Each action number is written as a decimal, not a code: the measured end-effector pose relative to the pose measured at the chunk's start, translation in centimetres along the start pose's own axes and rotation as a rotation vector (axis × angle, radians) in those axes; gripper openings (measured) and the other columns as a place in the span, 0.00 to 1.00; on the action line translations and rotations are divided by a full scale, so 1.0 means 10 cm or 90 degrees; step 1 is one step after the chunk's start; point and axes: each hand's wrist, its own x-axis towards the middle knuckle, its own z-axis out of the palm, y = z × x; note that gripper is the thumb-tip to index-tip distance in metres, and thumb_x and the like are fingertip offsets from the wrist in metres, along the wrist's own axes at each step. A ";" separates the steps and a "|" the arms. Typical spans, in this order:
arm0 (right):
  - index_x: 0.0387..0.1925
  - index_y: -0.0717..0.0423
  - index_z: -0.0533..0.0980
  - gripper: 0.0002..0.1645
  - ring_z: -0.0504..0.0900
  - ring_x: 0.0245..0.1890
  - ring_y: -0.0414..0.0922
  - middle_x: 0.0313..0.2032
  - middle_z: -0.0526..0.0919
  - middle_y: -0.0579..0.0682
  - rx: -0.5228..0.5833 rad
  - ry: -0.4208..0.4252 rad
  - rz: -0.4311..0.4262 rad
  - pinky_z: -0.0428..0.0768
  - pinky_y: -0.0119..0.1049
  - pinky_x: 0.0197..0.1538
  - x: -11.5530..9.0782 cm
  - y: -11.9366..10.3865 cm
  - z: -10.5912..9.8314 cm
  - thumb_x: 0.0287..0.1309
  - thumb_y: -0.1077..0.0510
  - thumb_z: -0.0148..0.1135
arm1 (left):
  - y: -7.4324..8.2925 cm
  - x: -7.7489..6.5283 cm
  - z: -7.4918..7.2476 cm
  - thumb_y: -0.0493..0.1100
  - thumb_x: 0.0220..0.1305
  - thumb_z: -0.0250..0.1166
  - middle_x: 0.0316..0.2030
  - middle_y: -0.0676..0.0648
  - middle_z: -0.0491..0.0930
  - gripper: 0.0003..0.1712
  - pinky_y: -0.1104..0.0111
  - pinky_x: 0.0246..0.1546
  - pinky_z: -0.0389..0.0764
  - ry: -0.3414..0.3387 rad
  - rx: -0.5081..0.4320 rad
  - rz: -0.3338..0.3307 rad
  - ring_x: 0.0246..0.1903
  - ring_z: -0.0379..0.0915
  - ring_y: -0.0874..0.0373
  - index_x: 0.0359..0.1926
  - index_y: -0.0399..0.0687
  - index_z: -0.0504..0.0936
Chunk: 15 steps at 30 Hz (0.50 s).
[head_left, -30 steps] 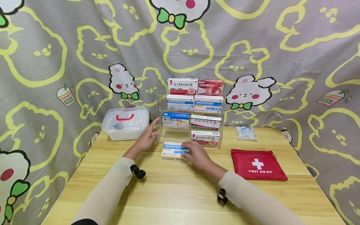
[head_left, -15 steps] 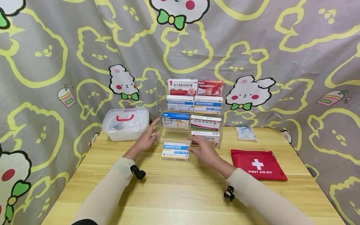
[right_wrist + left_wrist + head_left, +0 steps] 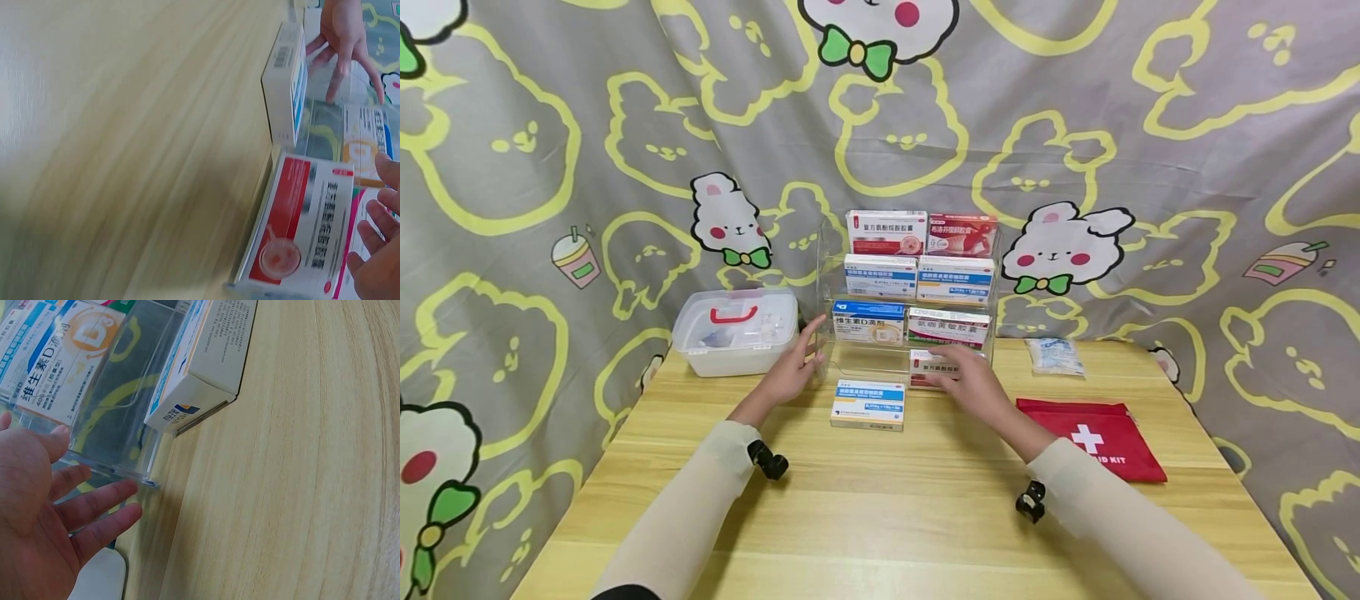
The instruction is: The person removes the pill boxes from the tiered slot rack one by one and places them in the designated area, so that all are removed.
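A clear tiered rack (image 3: 863, 362) holds several medicine boxes in two columns. My left hand (image 3: 786, 375) is at the rack's left side, fingers spread and fairly straight; in the left wrist view that hand (image 3: 44, 512) grips nothing. One blue-and-white medicine box (image 3: 868, 408) rests on the table before the bottom tier's left half. My right hand (image 3: 973, 387) hovers in front of the red-and-white medicine box (image 3: 921, 377) at bottom right, partly covering it. Relaxed fingers, holding nothing, show on the right hand (image 3: 381, 250) in the right wrist view; contact there is unclear.
Left of the rack stands a translucent lidded bin (image 3: 733, 350) with a red handle. A red first aid pouch (image 3: 1075, 425) lies at right, partly under the right forearm. Behind it is a small plastic packet (image 3: 1056, 356). A patterned curtain (image 3: 917, 133) hangs behind the table.
My right hand has left the blue-and-white box on the table and moved right, to the front of the bottom right box. The left hand stays at the rack's side.
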 end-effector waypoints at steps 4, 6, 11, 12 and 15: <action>0.61 0.58 0.80 0.27 0.79 0.62 0.58 0.60 0.82 0.58 -0.002 0.009 0.017 0.76 0.55 0.65 0.02 0.07 -0.05 0.62 0.55 0.75 | 0.00 0.00 0.00 0.37 0.81 0.53 0.73 0.30 0.64 0.45 0.62 0.25 0.78 -0.001 0.000 0.000 0.71 0.66 0.36 0.82 0.74 0.40; 0.61 0.57 0.80 0.27 0.79 0.62 0.58 0.60 0.82 0.57 -0.008 0.009 0.021 0.75 0.55 0.65 0.03 0.10 -0.06 0.62 0.55 0.74 | 0.00 0.00 0.00 0.37 0.81 0.53 0.73 0.30 0.64 0.44 0.61 0.25 0.78 -0.002 -0.001 0.000 0.71 0.66 0.36 0.82 0.73 0.40; 0.61 0.58 0.80 0.27 0.78 0.63 0.59 0.60 0.81 0.57 -0.019 0.007 0.022 0.74 0.56 0.66 0.04 0.17 -0.06 0.62 0.54 0.74 | 0.01 0.00 0.00 0.37 0.81 0.53 0.73 0.30 0.64 0.44 0.61 0.26 0.79 -0.002 -0.002 -0.001 0.70 0.67 0.36 0.82 0.72 0.40; 0.61 0.58 0.80 0.27 0.78 0.63 0.59 0.60 0.81 0.58 -0.021 0.008 0.022 0.74 0.56 0.66 0.04 0.18 -0.06 0.62 0.55 0.74 | 0.01 0.00 0.00 0.37 0.81 0.53 0.73 0.30 0.64 0.44 0.61 0.26 0.78 -0.003 -0.003 0.000 0.70 0.67 0.36 0.82 0.73 0.40; 0.60 0.59 0.80 0.27 0.79 0.62 0.60 0.60 0.82 0.58 -0.033 0.008 0.021 0.74 0.56 0.66 0.05 0.20 -0.06 0.62 0.55 0.74 | 0.01 0.00 0.00 0.36 0.81 0.53 0.73 0.30 0.64 0.44 0.61 0.25 0.78 -0.005 -0.003 0.001 0.70 0.66 0.36 0.83 0.72 0.40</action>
